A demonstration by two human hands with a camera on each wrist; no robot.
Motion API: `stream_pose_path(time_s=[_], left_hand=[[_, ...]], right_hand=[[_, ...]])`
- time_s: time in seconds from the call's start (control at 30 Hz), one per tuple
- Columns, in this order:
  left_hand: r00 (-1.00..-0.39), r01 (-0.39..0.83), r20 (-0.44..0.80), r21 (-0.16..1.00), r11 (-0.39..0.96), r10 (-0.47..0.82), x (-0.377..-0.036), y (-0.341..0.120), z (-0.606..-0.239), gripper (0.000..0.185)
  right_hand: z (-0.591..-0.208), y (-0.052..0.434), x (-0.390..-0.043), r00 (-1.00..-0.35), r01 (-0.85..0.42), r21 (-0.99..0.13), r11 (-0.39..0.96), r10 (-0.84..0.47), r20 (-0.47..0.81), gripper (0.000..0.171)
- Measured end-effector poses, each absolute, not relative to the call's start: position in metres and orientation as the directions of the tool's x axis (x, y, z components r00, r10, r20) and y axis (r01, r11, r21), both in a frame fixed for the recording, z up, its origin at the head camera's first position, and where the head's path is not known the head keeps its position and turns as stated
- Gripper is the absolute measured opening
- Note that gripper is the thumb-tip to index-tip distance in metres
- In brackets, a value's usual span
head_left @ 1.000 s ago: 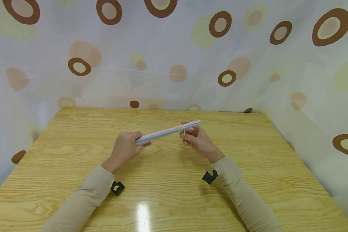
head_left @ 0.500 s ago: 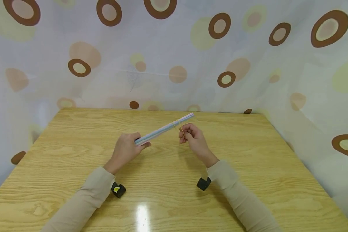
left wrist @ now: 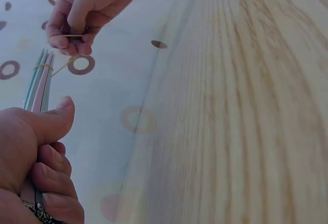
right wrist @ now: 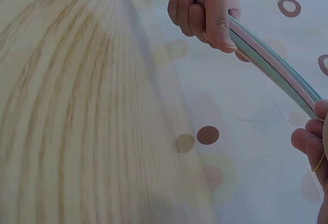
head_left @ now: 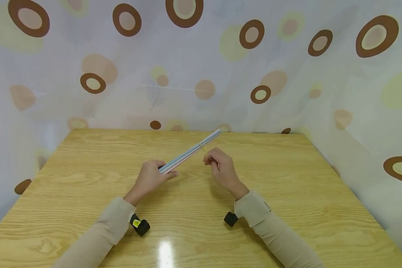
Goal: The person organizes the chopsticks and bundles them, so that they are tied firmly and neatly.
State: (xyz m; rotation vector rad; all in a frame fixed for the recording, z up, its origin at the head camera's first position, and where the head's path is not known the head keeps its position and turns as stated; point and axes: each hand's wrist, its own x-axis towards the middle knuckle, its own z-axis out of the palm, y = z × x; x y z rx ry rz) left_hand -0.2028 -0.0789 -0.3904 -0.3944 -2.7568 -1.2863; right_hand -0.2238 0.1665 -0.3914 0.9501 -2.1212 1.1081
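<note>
A bundle of pastel straws (head_left: 191, 152) slants up and away over the wooden table (head_left: 87, 193). My left hand (head_left: 151, 175) grips its near end, thumb along the top (left wrist: 48, 124). A yellow rubber band (head_left: 203, 146) loops round the bundle near its far end and stretches down to my right hand (head_left: 219, 168). That hand pinches the band (left wrist: 69, 36) in curled fingers, just below and right of the straws. In the right wrist view the straws (right wrist: 271, 65) run from the left hand (right wrist: 205, 8) toward the right fingers (right wrist: 310, 144).
A spotted curtain (head_left: 201, 67) hangs close behind and to the right of the table. Beige sleeves (head_left: 100, 234) cover both forearms, each with a small black wrist camera (head_left: 139, 225) (head_left: 230, 219) under it. Light glares off the table's near edge (head_left: 165, 249).
The bundle's far end has tipped up and swung left. My right hand has come off the straws, moved down and left, and now pulls the rubber band away from the bundle.
</note>
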Motion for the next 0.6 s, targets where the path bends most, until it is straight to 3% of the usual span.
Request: stream_pose_path(time_s=[0.17,0.27,0.33,0.43,0.6], left_hand=[[-0.976,0.182,0.078,0.8,0.571,0.203,-0.203,-0.0781,-0.3908,0.032],[-0.978,0.144,0.032,0.824,0.549,0.208,-0.2042,-0.0779,-0.3924,0.033],[-0.978,0.125,0.012,0.835,0.536,0.209,-0.2046,-0.0776,-0.3928,0.034],[-0.979,0.105,-0.006,0.846,0.523,0.206,-0.2037,-0.0765,-0.3915,0.034],[-0.981,0.124,0.022,0.836,0.534,0.193,-0.2023,-0.0739,-0.3898,0.033]], right_hand=[[-0.3919,0.164,-0.2259,-0.483,-0.864,-0.355,0.357,-0.385,0.787,0.036],[-0.3928,0.162,-0.2256,-0.464,-0.879,-0.339,0.336,-0.435,0.772,0.044],[-0.3944,0.1612,-0.2253,-0.469,-0.879,-0.347,0.328,-0.459,0.754,0.05],[-0.3963,0.1605,-0.2249,-0.502,-0.864,-0.396,0.312,-0.461,0.732,0.046],[-0.3983,0.1592,-0.2213,-0.596,-0.773,-0.626,0.103,-0.455,0.662,0.061]])
